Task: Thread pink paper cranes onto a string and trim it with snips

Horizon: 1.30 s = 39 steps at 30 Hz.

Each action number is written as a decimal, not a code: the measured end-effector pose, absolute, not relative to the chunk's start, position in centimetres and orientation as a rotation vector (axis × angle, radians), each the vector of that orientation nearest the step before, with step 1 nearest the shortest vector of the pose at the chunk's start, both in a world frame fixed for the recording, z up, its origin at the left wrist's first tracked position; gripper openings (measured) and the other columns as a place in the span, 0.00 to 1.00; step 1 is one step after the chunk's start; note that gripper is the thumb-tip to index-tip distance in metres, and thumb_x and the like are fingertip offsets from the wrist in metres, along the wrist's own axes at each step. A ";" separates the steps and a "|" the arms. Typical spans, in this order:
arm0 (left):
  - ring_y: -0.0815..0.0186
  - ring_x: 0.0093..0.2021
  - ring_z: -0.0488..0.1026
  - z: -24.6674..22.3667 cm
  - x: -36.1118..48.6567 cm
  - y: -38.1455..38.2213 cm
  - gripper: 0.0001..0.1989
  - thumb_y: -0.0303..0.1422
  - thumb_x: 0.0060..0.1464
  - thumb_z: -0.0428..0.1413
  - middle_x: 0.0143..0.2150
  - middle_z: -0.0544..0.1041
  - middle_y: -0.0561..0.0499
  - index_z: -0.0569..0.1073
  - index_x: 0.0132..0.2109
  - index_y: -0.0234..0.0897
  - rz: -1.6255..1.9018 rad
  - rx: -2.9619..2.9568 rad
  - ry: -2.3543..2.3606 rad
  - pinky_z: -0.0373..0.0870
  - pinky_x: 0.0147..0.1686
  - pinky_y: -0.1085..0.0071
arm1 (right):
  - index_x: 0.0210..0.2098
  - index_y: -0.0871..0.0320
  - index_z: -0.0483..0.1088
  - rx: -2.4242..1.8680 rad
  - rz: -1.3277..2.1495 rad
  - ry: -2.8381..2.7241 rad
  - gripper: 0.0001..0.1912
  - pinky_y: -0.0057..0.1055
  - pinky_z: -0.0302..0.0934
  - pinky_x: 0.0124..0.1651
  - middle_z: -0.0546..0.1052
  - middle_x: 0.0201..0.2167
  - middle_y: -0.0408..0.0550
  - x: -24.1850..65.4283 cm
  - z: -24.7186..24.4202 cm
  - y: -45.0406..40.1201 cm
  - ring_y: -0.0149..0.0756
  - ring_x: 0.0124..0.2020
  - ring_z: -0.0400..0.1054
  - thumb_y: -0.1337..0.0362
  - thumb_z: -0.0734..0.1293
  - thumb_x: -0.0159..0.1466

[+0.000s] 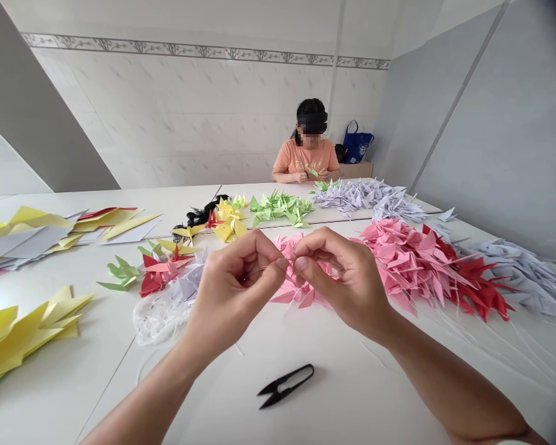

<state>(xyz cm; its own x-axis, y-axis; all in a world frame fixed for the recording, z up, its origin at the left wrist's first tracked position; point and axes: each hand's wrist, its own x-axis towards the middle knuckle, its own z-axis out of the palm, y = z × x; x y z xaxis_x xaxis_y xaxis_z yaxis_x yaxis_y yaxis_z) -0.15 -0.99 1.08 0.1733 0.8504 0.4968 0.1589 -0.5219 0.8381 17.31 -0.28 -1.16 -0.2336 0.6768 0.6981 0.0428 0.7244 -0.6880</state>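
My left hand and my right hand are raised over the table, both closed in a pinch with fingertips nearly touching. A thin pale thread shows at my left fingers. Whatever my right fingertips pinch is too small to make out. Behind them lies a small group of pink folded paper cranes, partly hidden by my hands. Black thread snips rest on the table nearer to me, blades pointing left. A tangle of white thread sits left of my left wrist.
Large piles of pink cranes, red cranes and pale grey cranes fill the right. Green cranes and yellow cranes lie farther back. Yellow paper sheets are at left. Across the table sits a person handling green paper.
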 end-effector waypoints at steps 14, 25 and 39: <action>0.74 0.21 0.54 0.9 -0.4 -0.7 0.10 0.28 0.60 0.57 0.21 0.62 0.58 0.71 0.29 0.38 1.379 1.915 0.900 0.50 0.18 0.76 | 0.40 0.55 0.65 -0.570 0.706 -1.765 0.03 0.26 0.62 0.31 0.70 0.25 0.37 17.2 -1.4 -0.6 0.26 0.25 0.67 0.66 0.63 0.73; 0.75 0.20 0.54 0.6 -0.3 -1.0 0.11 0.19 0.54 0.54 0.21 0.64 0.60 0.68 0.28 0.38 1.462 2.103 0.937 0.51 0.18 0.77 | 0.38 0.56 0.67 -0.560 0.739 -1.737 0.04 0.22 0.67 0.29 0.74 0.26 0.37 17.0 -1.4 -0.8 0.25 0.26 0.73 0.67 0.66 0.71; 0.79 0.19 0.53 1.1 0.1 -1.4 0.13 0.14 0.51 0.52 0.19 0.67 0.64 0.66 0.28 0.37 1.586 2.275 0.900 0.51 0.17 0.80 | 0.37 0.56 0.66 -0.531 0.744 -1.713 0.05 0.18 0.69 0.32 0.76 0.28 0.37 17.0 -1.5 -0.8 0.23 0.29 0.76 0.68 0.67 0.71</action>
